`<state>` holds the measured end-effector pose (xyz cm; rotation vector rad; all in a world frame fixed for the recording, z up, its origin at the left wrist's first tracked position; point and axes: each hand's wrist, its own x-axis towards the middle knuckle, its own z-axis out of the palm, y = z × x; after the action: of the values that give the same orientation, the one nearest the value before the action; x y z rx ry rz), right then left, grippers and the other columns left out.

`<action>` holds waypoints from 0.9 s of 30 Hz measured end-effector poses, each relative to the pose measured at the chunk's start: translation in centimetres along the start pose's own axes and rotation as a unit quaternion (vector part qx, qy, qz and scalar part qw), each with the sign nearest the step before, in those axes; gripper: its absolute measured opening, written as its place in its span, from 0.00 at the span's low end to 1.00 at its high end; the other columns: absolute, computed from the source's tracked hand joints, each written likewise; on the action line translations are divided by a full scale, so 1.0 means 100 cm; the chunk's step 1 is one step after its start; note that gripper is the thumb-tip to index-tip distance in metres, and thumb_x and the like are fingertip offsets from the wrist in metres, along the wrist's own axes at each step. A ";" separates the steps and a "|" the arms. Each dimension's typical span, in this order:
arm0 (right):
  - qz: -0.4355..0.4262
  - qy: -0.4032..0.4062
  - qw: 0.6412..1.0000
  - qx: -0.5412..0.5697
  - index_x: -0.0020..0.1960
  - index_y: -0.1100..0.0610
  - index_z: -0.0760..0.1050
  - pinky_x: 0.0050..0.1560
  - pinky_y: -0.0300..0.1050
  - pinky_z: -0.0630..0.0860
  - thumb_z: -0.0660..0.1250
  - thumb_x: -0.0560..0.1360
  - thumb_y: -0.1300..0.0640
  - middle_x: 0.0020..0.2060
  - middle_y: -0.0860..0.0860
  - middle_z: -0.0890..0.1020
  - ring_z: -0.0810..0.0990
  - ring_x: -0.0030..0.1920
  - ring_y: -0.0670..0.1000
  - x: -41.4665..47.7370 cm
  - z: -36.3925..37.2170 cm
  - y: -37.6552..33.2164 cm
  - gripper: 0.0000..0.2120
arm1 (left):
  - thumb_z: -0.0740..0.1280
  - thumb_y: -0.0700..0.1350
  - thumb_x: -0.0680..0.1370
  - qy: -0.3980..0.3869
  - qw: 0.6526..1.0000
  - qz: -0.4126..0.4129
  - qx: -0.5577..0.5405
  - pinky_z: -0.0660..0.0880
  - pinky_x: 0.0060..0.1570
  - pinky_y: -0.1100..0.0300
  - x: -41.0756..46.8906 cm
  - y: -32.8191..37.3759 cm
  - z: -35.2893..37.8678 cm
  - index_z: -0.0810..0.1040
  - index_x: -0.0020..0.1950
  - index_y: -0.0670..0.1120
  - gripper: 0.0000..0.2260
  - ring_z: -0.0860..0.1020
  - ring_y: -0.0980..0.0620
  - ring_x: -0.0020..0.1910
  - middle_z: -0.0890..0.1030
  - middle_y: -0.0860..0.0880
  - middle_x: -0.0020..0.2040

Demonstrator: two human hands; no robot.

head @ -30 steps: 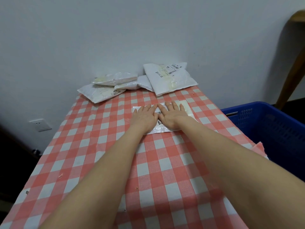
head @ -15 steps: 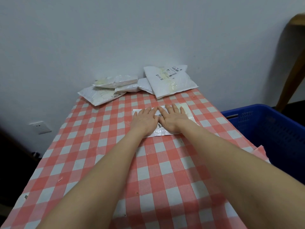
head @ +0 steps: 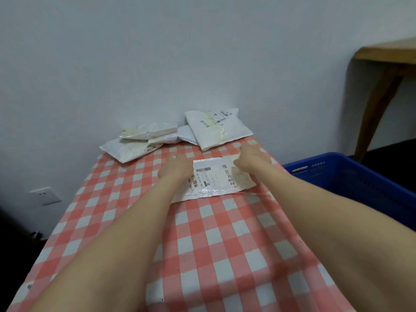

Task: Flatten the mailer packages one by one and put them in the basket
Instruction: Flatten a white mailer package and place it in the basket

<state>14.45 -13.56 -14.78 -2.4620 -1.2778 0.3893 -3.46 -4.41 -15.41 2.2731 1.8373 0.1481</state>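
Note:
A white mailer (head: 213, 179) with barcode labels lies flat on the red-and-white checked table (head: 202, 244). My left hand (head: 177, 168) presses flat on its left end. My right hand (head: 249, 159) presses flat on its right end, and both hands are motion-blurred. The label area between them is uncovered. A blue plastic basket (head: 351, 176) stands to the right of the table, lower than the tabletop. Several more white mailers (head: 216, 129) are piled at the table's far edge against the wall.
A grey wall stands right behind the table. A wooden table leg (head: 378, 104) rises at the far right behind the basket. A wall socket (head: 45, 195) sits low on the left. The near half of the tablecloth shows only my forearms.
My hands were side by side on the middle of the mailer; they have slid apart to its left and right ends. The view has tilted slightly.

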 end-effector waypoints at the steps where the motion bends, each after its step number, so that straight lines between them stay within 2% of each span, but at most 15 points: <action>1: 0.016 -0.020 1.000 0.008 0.72 0.57 0.63 0.59 0.51 0.73 0.62 0.78 0.55 0.68 0.55 0.70 0.73 0.64 0.59 -0.002 0.001 0.005 0.24 | 0.56 0.51 0.80 -0.004 1.000 -0.007 0.001 0.68 0.60 0.48 -0.001 0.000 0.000 0.65 0.72 0.47 0.21 0.65 0.41 0.70 0.64 0.42 0.72; 4: 0.034 -0.064 0.997 0.033 0.65 0.59 0.69 0.55 0.49 0.76 0.65 0.76 0.53 0.58 0.54 0.77 0.78 0.56 0.57 -0.007 0.007 0.012 0.20 | 0.54 0.53 0.81 -0.003 0.999 -0.025 -0.024 0.68 0.61 0.49 -0.008 0.003 0.000 0.62 0.74 0.45 0.23 0.66 0.41 0.69 0.63 0.42 0.73; 7: 0.042 -0.064 0.991 0.106 0.63 0.62 0.71 0.47 0.45 0.75 0.68 0.74 0.57 0.50 0.54 0.77 0.77 0.49 0.55 -0.010 0.007 0.011 0.19 | 0.55 0.53 0.81 0.006 0.997 -0.043 -0.059 0.69 0.57 0.51 -0.014 0.010 -0.003 0.62 0.74 0.44 0.23 0.68 0.40 0.67 0.62 0.41 0.74; 9: 0.053 -0.060 0.987 0.139 0.65 0.63 0.70 0.48 0.46 0.74 0.67 0.75 0.60 0.53 0.57 0.76 0.77 0.52 0.56 -0.011 0.003 0.013 0.19 | 0.56 0.52 0.81 0.026 0.993 -0.060 -0.101 0.70 0.57 0.51 -0.016 0.016 -0.008 0.63 0.73 0.42 0.23 0.70 0.39 0.66 0.64 0.40 0.72; 11: 0.057 -0.031 0.980 0.188 0.66 0.64 0.70 0.55 0.49 0.73 0.64 0.75 0.62 0.60 0.60 0.76 0.76 0.59 0.60 -0.010 -0.001 0.016 0.20 | 0.59 0.49 0.80 0.055 0.981 -0.075 -0.171 0.70 0.55 0.51 -0.015 0.023 -0.015 0.62 0.72 0.40 0.23 0.71 0.39 0.64 0.67 0.40 0.70; 15: 0.083 0.039 0.954 0.284 0.66 0.60 0.72 0.56 0.49 0.76 0.59 0.76 0.65 0.61 0.60 0.77 0.78 0.56 0.60 -0.005 -0.006 0.027 0.19 | 0.63 0.45 0.76 0.065 0.940 -0.082 -0.325 0.75 0.53 0.53 -0.016 0.037 -0.021 0.64 0.69 0.39 0.23 0.77 0.41 0.58 0.75 0.42 0.63; 18: 0.091 0.064 0.950 0.291 0.65 0.58 0.73 0.60 0.49 0.75 0.56 0.77 0.66 0.60 0.58 0.78 0.78 0.59 0.60 -0.007 -0.016 0.040 0.19 | 0.65 0.45 0.76 0.061 0.937 -0.064 -0.338 0.72 0.47 0.57 -0.019 0.054 -0.018 0.65 0.70 0.39 0.24 0.77 0.42 0.57 0.77 0.42 0.61; 21: 0.108 0.090 0.950 0.280 0.66 0.55 0.73 0.58 0.46 0.74 0.56 0.77 0.66 0.61 0.56 0.77 0.76 0.60 0.59 -0.007 -0.025 0.061 0.19 | 0.66 0.45 0.78 0.062 0.943 -0.048 -0.323 0.72 0.53 0.53 -0.018 0.075 -0.013 0.60 0.72 0.38 0.27 0.75 0.40 0.60 0.74 0.41 0.64; 23: 0.117 0.108 0.950 0.270 0.67 0.55 0.71 0.58 0.48 0.73 0.57 0.78 0.65 0.63 0.56 0.76 0.75 0.62 0.58 -0.004 -0.031 0.076 0.19 | 0.63 0.42 0.79 0.068 0.944 -0.027 -0.323 0.71 0.56 0.54 -0.021 0.092 -0.009 0.59 0.74 0.42 0.25 0.73 0.40 0.62 0.72 0.40 0.67; 25: 0.132 0.116 0.946 0.271 0.70 0.56 0.67 0.57 0.48 0.72 0.58 0.77 0.65 0.65 0.56 0.74 0.74 0.64 0.59 0.001 -0.035 0.092 0.22 | 0.59 0.38 0.80 0.067 0.937 0.002 -0.343 0.69 0.54 0.58 -0.022 0.110 -0.003 0.56 0.77 0.50 0.27 0.73 0.42 0.63 0.70 0.43 0.70; 27: 0.156 0.118 0.939 0.284 0.73 0.58 0.61 0.53 0.48 0.72 0.60 0.76 0.64 0.68 0.57 0.70 0.73 0.64 0.60 0.004 -0.039 0.109 0.26 | 0.54 0.33 0.78 0.077 0.923 0.029 -0.375 0.68 0.53 0.61 -0.023 0.131 0.002 0.58 0.77 0.55 0.29 0.73 0.44 0.62 0.69 0.46 0.71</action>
<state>24.19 -19.72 -15.79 -2.1183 -0.5668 0.4483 8.57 -9.28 -12.45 1.7890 1.4137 0.8929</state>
